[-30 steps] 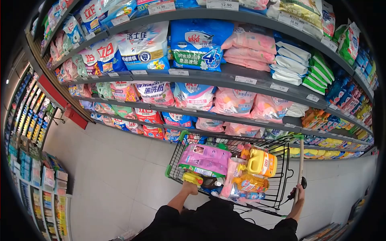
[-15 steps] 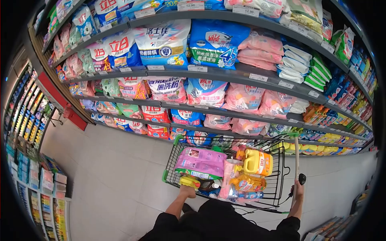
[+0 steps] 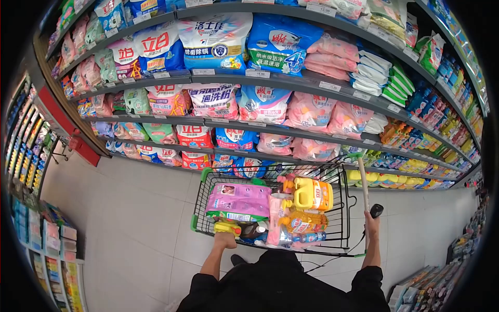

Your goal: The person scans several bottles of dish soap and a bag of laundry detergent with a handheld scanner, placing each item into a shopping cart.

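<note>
Left hand (image 3: 225,240) clamped on shopping cart (image 3: 332,231) handle, right hand (image 3: 371,224) wrapped around scanner (image 3: 375,210) beside cart's right rim; best steered straight, clear of detergent shelves (image 3: 291,83).

A blue shelf bag (image 3: 157,49) reads "立白", another blue bag (image 3: 279,44) shows "4".

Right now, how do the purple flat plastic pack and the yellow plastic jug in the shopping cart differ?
The purple flat plastic pack is wide, soft-sided and lies flat; the yellow plastic jug is rigid and blocky with a moulded handle. The purple flat plastic pack sits on the cart's left side, just ahead of the left hand; the yellow plastic jug sits towards the right, nearer the right hand. Both rest on top of the load in the black wire shopping cart.
</note>
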`<act>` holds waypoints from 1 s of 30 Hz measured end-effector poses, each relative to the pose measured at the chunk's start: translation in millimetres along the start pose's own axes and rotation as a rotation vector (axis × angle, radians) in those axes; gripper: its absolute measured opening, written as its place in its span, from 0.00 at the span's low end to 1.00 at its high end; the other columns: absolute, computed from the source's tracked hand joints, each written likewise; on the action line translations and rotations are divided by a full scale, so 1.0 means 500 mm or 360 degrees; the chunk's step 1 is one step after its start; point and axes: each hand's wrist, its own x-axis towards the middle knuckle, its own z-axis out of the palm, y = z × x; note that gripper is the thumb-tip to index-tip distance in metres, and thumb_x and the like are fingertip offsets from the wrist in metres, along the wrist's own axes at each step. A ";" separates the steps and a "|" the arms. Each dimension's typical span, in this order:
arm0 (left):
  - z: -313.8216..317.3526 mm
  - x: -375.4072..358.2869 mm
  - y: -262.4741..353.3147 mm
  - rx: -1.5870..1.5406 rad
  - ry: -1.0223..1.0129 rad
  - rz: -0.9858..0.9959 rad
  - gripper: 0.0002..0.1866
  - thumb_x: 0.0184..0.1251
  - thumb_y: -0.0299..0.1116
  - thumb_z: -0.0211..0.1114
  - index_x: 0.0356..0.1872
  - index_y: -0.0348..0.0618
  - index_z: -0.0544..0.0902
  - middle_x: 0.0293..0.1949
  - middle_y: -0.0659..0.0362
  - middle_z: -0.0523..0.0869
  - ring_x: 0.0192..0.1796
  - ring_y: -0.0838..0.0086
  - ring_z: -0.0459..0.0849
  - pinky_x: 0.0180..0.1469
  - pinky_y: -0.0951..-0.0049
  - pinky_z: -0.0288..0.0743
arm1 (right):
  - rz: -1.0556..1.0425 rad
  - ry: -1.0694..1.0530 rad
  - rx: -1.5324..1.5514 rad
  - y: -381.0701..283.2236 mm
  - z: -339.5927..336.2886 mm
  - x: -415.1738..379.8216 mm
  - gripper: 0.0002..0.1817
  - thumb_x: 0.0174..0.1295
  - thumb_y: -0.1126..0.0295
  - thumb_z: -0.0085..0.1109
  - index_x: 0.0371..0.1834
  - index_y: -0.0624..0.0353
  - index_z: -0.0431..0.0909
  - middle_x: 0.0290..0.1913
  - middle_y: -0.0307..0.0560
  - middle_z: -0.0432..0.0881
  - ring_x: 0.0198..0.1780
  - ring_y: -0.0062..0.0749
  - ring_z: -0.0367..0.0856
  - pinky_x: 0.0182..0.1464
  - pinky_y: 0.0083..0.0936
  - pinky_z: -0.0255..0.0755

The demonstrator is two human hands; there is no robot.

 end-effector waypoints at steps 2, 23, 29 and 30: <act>0.006 -0.001 -0.017 -0.0001 0.0020 0.0008 0.23 0.49 0.40 0.58 0.46 0.46 0.88 0.51 0.52 0.88 0.56 0.62 0.85 0.58 0.63 0.76 | -0.0214 0.0121 -0.0123 0.045 0.016 0.037 0.24 0.55 0.52 0.71 0.39 0.64 0.79 0.30 0.41 0.79 0.32 0.31 0.78 0.39 0.29 0.74; 0.014 -0.035 -0.126 -0.0114 0.0275 -0.0100 0.21 0.46 0.40 0.60 0.42 0.48 0.89 0.46 0.53 0.90 0.51 0.62 0.88 0.53 0.63 0.79 | -0.0774 0.0664 -0.1075 -0.103 0.158 -0.069 0.26 0.54 0.48 0.71 0.45 0.57 0.80 0.32 0.62 0.85 0.37 0.64 0.83 0.38 0.52 0.77; 0.034 -0.038 -0.132 -0.0168 0.0517 -0.0169 0.18 0.45 0.40 0.62 0.39 0.49 0.89 0.42 0.54 0.91 0.48 0.63 0.89 0.49 0.64 0.79 | -0.0899 0.0595 -0.1032 -0.093 0.169 -0.041 0.24 0.55 0.49 0.70 0.43 0.59 0.81 0.31 0.63 0.84 0.36 0.65 0.83 0.38 0.51 0.76; 0.033 -0.038 -0.132 -0.0171 0.0506 -0.0181 0.18 0.45 0.40 0.62 0.39 0.49 0.89 0.41 0.54 0.91 0.48 0.63 0.89 0.49 0.63 0.79 | -0.0900 0.0616 -0.1065 -0.090 0.170 -0.041 0.24 0.55 0.49 0.70 0.43 0.59 0.82 0.31 0.63 0.84 0.36 0.65 0.83 0.38 0.51 0.76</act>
